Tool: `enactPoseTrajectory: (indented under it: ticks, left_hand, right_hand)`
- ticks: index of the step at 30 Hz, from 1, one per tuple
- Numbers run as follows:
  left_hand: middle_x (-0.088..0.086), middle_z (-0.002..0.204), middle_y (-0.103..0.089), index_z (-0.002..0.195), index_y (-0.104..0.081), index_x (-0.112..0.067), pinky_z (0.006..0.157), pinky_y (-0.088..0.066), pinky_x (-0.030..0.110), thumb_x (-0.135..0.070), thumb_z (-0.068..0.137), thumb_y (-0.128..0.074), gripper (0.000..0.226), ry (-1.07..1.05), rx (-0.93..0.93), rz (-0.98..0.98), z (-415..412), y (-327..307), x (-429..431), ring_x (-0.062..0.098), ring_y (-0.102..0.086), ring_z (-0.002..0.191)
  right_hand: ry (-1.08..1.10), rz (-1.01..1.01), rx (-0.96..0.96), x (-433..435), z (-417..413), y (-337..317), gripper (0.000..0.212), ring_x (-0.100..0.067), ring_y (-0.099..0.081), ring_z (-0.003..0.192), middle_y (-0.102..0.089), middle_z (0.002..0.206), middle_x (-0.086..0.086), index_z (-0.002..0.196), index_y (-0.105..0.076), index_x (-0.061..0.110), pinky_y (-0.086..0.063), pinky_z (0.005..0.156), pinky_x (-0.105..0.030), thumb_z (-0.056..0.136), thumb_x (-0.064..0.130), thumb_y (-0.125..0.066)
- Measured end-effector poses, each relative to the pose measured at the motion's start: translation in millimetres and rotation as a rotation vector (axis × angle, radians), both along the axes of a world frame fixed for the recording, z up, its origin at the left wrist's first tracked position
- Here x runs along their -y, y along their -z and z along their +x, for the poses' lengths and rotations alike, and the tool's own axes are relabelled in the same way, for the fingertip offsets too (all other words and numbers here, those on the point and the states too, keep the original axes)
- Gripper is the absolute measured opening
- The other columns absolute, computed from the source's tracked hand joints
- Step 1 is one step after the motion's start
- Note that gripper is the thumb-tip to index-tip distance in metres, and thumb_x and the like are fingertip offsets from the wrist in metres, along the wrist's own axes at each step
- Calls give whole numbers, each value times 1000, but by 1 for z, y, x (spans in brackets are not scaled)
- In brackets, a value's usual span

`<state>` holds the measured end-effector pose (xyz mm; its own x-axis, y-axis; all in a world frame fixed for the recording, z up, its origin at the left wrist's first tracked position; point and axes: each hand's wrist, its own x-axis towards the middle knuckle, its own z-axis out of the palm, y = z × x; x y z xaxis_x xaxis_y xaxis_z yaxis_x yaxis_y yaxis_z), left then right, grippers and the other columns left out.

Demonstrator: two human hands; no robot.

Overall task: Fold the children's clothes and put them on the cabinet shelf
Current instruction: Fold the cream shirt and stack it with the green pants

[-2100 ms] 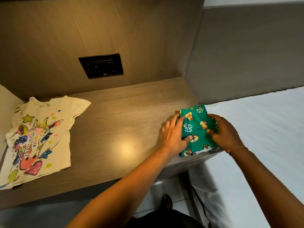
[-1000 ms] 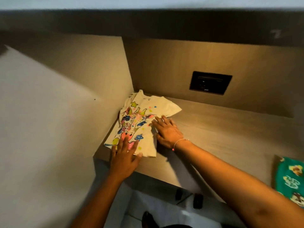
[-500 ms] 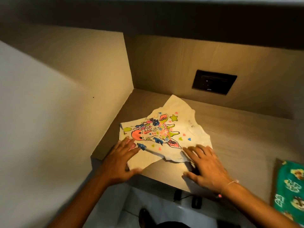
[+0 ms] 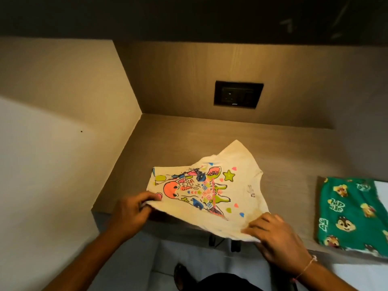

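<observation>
Cream printed T-shirt [image 4: 212, 192], unfolded at the counter [image 4: 283, 148] front edge, near corners pinched by left hand [image 4: 131, 208] and right hand [image 4: 273, 238] fingers: best smoothed flat before folding.

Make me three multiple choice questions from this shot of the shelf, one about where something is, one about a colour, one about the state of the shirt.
1. Where is the wall socket?
A. on the back panel above the shelf
B. on the floor
C. on the left side wall

2. What is the base colour of the folded cartoon-print garment?
A. red
B. green
C. black

3. What state is the giraffe T-shirt in?
A. neatly folded
B. hanging on a hanger
C. unfolded, gripped at its near edge

Answers: 1 A, it sits in the panel behind the wooden shelf. 2 B, green fabric shows between the characters. 3 C, left hand and right hand pinch its edge.
</observation>
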<state>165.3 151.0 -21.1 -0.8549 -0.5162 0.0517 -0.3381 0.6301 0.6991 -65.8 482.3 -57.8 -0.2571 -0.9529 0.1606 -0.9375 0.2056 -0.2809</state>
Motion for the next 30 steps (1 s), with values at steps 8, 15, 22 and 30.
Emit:
enactPoseTrajectory:
  ticks: [8, 15, 22, 30]
  left_hand:
    - [-3, 90, -73, 90, -74, -23, 77, -51, 22, -6, 87, -64, 20, -138, -177, -124, -147, -96, 41, 6, -66, 84]
    - [-1, 95, -70, 100, -73, -8, 72, -42, -1, -1, 87, -58, 21, -207, -601, -216, -203, -182, 37, -10, -60, 82]
    - [0, 102, -70, 103, -75, -12, 88, -52, 20, 0, 75, -55, 36, -4, -451, -234, -147, -84, 21, 18, -67, 94]
    - [3, 121, -68, 104, -74, -25, 96, -46, 33, -2, 81, -74, 33, 164, 70, -195, -69, 33, -4, 19, -59, 118]
  right_hand:
    - [561, -369, 307, 68, -111, -114, 41, -25, -69, 91, -76, 97, -6, 102, -76, 18, -55, 83, -39, 77, -9, -57]
    - [476, -781, 183, 74, -146, -211, 40, 6, -63, 84, -69, 97, -8, 101, -72, -1, -47, 78, -10, 73, -8, -45]
    - [553, -506, -4, 6, -93, -113, 44, -15, -69, 82, -75, 102, 2, 113, -72, 25, -54, 73, -24, 77, 1, -64]
    - [468, -39, 76, -38, -30, -16, 60, -24, -72, 98, -75, 104, -3, 100, -77, 28, -57, 79, -41, 51, -5, -87]
